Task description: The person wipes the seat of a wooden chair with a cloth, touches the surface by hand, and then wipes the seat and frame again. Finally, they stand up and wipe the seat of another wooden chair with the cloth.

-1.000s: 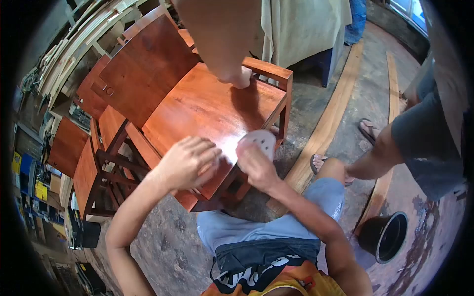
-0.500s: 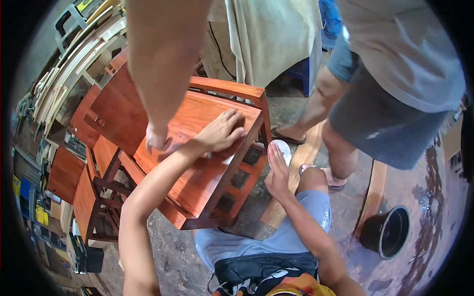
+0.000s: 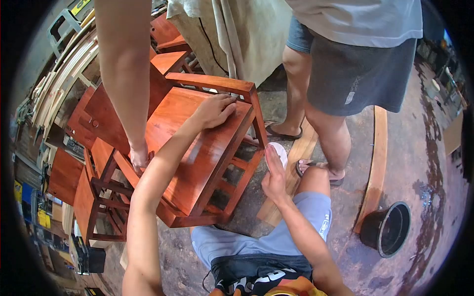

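Observation:
A reddish wooden chair stands tilted in front of me, its flat seat towards me. Near the seat's upper right edge my left hand lies with its fingers spread on the wood. My right hand holds a round white pad beside the chair's right leg, fingers along its face. Another person's hand reaches down from above to the chair's left side rail; what its fingers grip is partly hidden.
Another person stands at the upper right in sandals. A black bucket and a long wooden strip are on the floor at right. More reddish chairs and stacked timber fill the left. A cloth hangs behind.
The other person's hand has moved left from the seat to the chair's side. My left hand has shifted slightly left and up. The standing person's body has shifted left in view.

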